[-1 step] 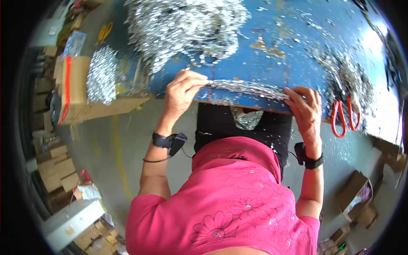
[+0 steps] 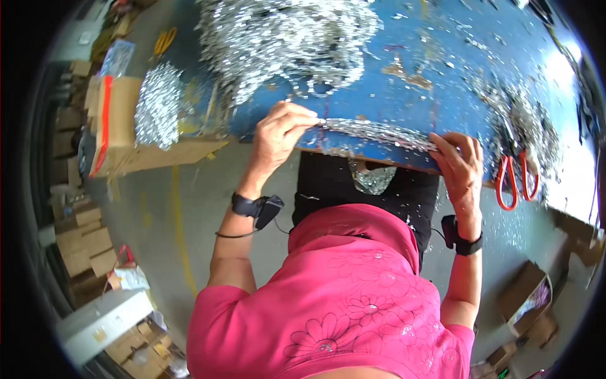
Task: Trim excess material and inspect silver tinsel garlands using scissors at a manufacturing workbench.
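Observation:
A thin bundle of silver tinsel strands (image 2: 379, 131) is stretched sideways along the near edge of the blue table (image 2: 372, 104). My left hand (image 2: 279, 134) pinches its left end between thumb and fingertips. At the right end, the fingers of my right hand (image 2: 459, 161) are closed round the strands. Just beyond my left hand lies a large heap of silver tinsel (image 2: 287, 41). To the right of my right hand rest scissors with red handles (image 2: 507, 183), their blades pointing into a loose pile of tinsel offcuts (image 2: 531, 126).
At the left, a cardboard box with red tape (image 2: 120, 120) stands against the table, with a smaller tinsel bundle (image 2: 158, 106) beside it. Yellow-handled scissors (image 2: 165, 40) lie farther back. Stacked cartons (image 2: 82, 246) line the left side; an open carton (image 2: 525, 297) sits on the floor at right.
The whole view has shifted slightly, so the table and its things appear a little farther right. Both hands keep the same hold on the tinsel bundle.

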Available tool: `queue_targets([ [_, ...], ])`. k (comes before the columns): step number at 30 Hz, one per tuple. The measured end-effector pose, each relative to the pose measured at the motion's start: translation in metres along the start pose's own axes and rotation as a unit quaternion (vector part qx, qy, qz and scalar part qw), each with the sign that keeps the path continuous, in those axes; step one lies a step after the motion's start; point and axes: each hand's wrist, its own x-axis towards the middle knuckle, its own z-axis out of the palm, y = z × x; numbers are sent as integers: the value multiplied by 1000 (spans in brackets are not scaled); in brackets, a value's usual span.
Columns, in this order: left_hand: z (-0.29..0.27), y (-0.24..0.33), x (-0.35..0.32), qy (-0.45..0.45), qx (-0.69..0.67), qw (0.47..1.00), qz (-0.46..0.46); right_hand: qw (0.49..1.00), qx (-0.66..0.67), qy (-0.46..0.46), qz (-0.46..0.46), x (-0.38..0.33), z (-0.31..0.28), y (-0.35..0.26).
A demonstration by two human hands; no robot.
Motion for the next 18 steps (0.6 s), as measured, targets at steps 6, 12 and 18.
queue_targets([
  [6, -2, -1, -3, -4, 21, 1000, 17, 1000, -18, 3, -7, 0, 1, -4],
  [12, -5, 1, -9, 10, 40, 999, 22, 1000, -21, 3, -4, -1, 4, -6],
  [18, 0, 3, -4, 11, 34, 999, 35, 998, -52, -15, 26, -5, 0, -11],
])
